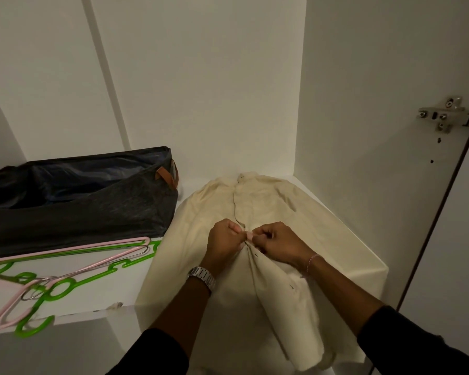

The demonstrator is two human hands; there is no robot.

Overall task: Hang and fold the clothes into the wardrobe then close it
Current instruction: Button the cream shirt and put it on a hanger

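Black sleeves (pixel 157 353) cover both forearms at the bottom edge of the head view, pushed up from the wrists. Below them the hem of a cream button-front cotton shirt (pixel 206 212) hangs over the front lip of a white wardrobe shelf (pixel 358 255); the rest of the shirt lies flat on the shelf, collar toward the back corner, against the white back panel and right side wall. A steel door hinge (pixel 444 115) is screwed to that side wall, with the open white door's edge beside it. On the shelf's left part sits a dark grey fabric storage bag with a tan leather handle (pixel 79 201), touching the shirt's left side. In front of the bag lie a pink wire hanger (pixel 73 269) crossed over a bright green plastic hanger (pixel 52 290), which pokes past the shelf edge.

Both hands meet at the shirt's placket. The left hand (pixel 224 239), silver metal watch (pixel 202 277) on its wrist, pinches the placket's left edge with curled fingers. The right hand (pixel 278 243), thin pink bracelet (pixel 312 262) on its wrist, pinches the opposite edge, fingertips nearly touching the left's.
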